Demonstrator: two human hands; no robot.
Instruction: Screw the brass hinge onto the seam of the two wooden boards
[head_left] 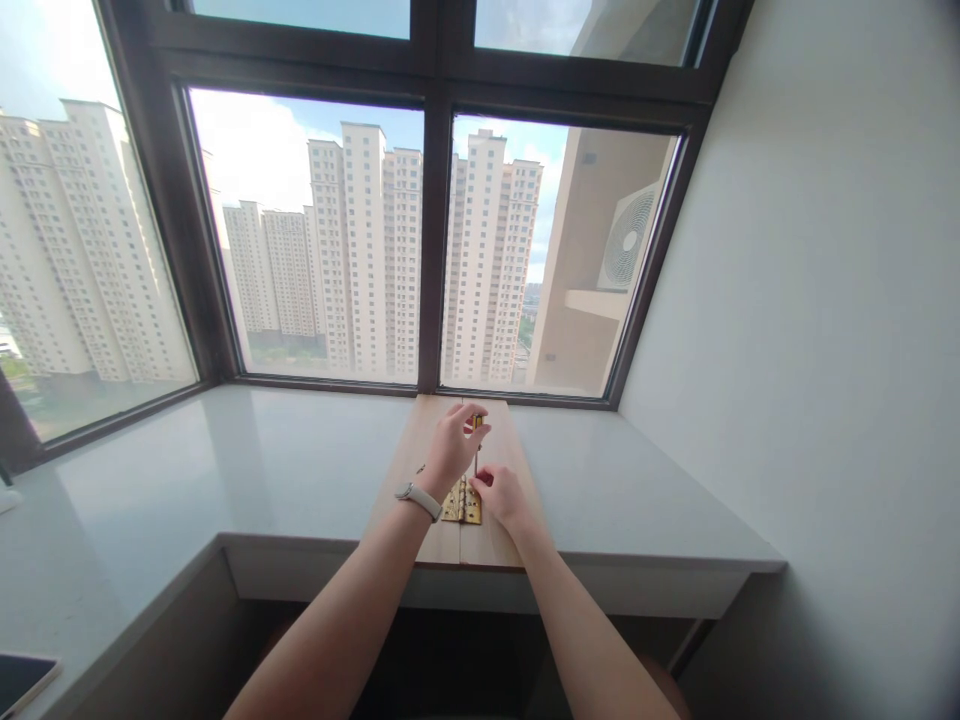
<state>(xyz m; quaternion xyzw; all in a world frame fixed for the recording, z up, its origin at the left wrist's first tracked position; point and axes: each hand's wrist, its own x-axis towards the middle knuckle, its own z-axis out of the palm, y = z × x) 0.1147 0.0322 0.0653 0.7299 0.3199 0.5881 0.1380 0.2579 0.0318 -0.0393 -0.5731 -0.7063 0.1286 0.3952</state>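
Observation:
A brass hinge [463, 503] lies across the seam of two light wooden boards [491, 545] on a white window-sill counter [300, 460]. My left hand [454, 445], with a watch on the wrist, is closed round the yellow-and-black handle of a small screwdriver [477, 440] that stands upright over the hinge. My right hand [499, 492] is pinched beside the lower shaft, just right of the hinge. What its fingertips hold is too small to make out.
Dark-framed windows [431, 260] rise behind the boards, with tower blocks outside. A white wall [810, 300] closes the right side. A flat device [22, 680] lies at the near left corner. The counter's front edge drops to a dark recess below.

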